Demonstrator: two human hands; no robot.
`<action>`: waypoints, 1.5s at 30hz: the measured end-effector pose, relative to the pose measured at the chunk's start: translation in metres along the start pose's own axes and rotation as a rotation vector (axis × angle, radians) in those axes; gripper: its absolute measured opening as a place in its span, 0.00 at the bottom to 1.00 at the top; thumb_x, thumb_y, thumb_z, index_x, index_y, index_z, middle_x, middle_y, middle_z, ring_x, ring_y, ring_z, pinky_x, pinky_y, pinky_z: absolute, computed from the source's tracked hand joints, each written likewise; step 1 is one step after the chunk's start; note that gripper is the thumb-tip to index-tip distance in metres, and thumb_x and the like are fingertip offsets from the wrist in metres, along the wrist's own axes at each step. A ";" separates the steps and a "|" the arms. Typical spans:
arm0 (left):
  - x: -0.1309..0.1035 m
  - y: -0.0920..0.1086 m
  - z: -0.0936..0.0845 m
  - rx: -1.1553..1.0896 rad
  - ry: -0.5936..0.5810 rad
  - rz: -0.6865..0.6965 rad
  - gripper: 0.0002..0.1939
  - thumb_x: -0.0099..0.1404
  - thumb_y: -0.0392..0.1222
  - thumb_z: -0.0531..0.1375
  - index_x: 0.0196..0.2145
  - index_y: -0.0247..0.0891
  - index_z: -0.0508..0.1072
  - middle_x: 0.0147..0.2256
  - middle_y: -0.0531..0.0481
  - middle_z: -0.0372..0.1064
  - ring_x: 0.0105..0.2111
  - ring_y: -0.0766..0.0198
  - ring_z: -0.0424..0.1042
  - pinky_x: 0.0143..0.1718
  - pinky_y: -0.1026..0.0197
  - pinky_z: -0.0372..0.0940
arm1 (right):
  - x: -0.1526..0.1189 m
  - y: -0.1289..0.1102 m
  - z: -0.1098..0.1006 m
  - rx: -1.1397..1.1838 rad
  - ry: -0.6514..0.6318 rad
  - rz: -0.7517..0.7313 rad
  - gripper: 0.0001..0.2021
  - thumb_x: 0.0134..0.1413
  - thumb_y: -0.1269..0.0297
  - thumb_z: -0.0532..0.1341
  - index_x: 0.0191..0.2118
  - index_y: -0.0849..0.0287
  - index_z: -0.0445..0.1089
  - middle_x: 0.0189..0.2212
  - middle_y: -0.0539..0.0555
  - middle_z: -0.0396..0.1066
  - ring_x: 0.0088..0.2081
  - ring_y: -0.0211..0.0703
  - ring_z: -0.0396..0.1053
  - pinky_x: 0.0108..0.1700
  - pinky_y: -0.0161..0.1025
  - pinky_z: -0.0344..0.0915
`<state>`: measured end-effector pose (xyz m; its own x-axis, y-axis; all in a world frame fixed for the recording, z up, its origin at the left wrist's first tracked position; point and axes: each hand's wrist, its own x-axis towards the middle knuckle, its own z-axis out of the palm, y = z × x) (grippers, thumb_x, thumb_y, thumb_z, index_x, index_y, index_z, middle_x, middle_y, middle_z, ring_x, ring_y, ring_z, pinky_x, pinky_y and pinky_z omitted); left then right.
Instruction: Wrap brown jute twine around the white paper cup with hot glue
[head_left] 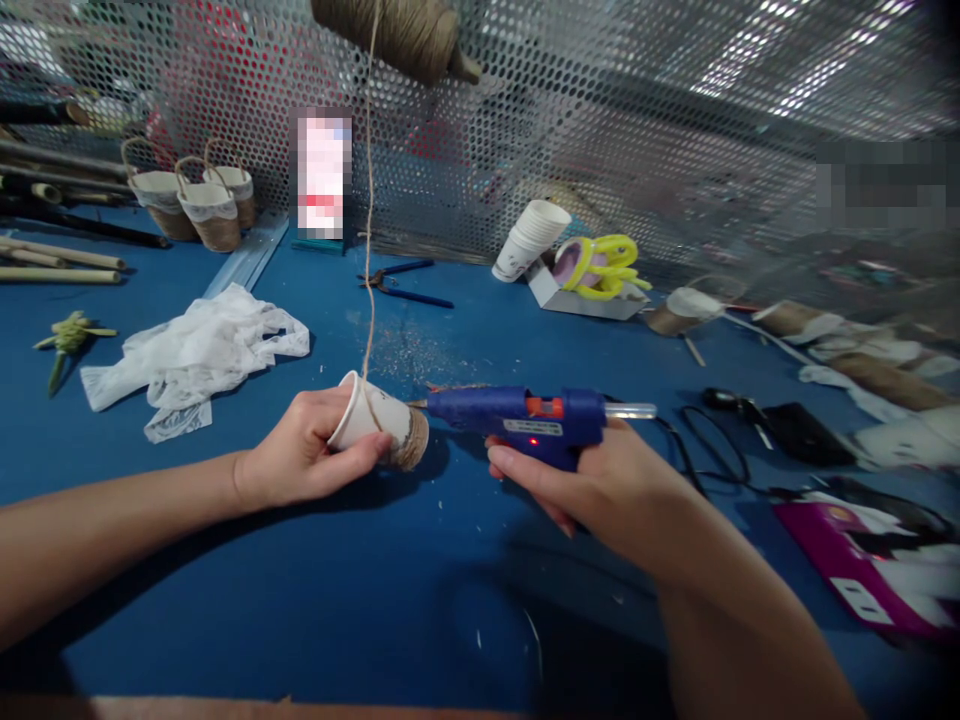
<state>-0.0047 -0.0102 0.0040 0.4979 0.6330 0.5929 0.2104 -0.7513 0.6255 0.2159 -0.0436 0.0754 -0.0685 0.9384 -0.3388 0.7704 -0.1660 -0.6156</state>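
Note:
My left hand grips a white paper cup lying on its side, fingers inside the mouth and thumb along the outer wall. Brown twine is wound round the cup's bottom end. From the cup a strand of twine runs up to a large spool hanging at the top. My right hand is wrapped round the handle of a blue hot glue gun, whose red light is lit. Its nozzle points left, at or very near the wound twine; contact is hard to tell. A clear glue stick protrudes from its back.
White lace lies left, near twine-wrapped baskets. Blue-handled pliers rest behind the cup. Stacked paper cups and a box with yellow pipe cleaners stand at the back. Cables and a purple box lie right.

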 end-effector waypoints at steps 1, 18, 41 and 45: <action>0.000 0.000 0.000 -0.003 -0.003 0.009 0.12 0.57 0.31 0.54 0.17 0.34 0.63 0.16 0.54 0.62 0.19 0.71 0.60 0.23 0.68 0.59 | 0.001 0.002 0.000 0.001 -0.006 -0.003 0.14 0.44 0.52 0.57 0.19 0.56 0.61 0.08 0.44 0.57 0.14 0.36 0.59 0.20 0.35 0.59; -0.001 -0.005 0.002 -0.079 0.019 -0.093 0.13 0.57 0.32 0.54 0.16 0.34 0.61 0.18 0.54 0.59 0.19 0.72 0.57 0.21 0.69 0.56 | 0.084 0.048 -0.026 0.206 0.471 0.048 0.13 0.44 0.56 0.61 0.23 0.61 0.63 0.15 0.49 0.62 0.17 0.32 0.59 0.19 0.32 0.58; -0.001 -0.005 0.006 -0.152 -0.051 -0.131 0.13 0.59 0.35 0.53 0.17 0.34 0.62 0.17 0.53 0.60 0.20 0.71 0.57 0.24 0.67 0.57 | 0.094 0.017 -0.013 -0.379 0.401 -0.019 0.18 0.53 0.54 0.53 0.32 0.64 0.71 0.36 0.63 0.70 0.42 0.52 0.65 0.41 0.44 0.59; -0.002 -0.003 0.005 -0.154 -0.090 -0.095 0.12 0.59 0.34 0.52 0.18 0.34 0.64 0.19 0.53 0.62 0.21 0.71 0.58 0.23 0.68 0.57 | 0.069 -0.027 0.017 -0.164 -0.008 -0.435 0.24 0.57 0.49 0.44 0.36 0.58 0.71 0.38 0.54 0.71 0.39 0.40 0.67 0.40 0.36 0.62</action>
<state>-0.0018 -0.0106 -0.0017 0.5564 0.6751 0.4844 0.1324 -0.6475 0.7505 0.1796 0.0210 0.0570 -0.4114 0.9079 -0.0799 0.7591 0.2929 -0.5814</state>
